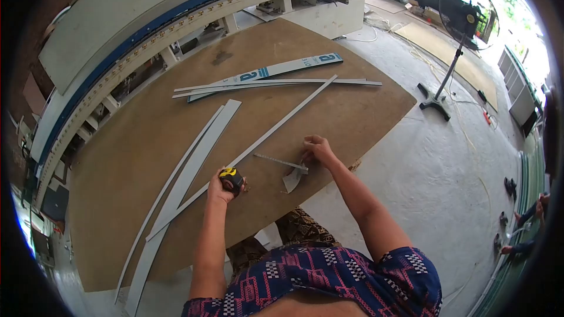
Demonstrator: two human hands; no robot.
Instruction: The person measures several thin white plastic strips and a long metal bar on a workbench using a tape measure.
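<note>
My left hand is wrapped round a yellow and black tape measure above the brown board. It is beside a long, narrow pale strip that runs diagonally across the board. Further right, my right hand has its fingers curled together; what is in them, if anything, is hidden. Just below and left of those fingers lie a thin, dark, flat blade-like strip and a small greyish scrap. Two more pale strips, one wide and one thin, lie left of my left hand.
Blue-lettered film covers a strip at the back, with thin pale strips across it. A long machine borders the far side. A standing fan and cables are on the floor to the right. Another person's hand shows at far right.
</note>
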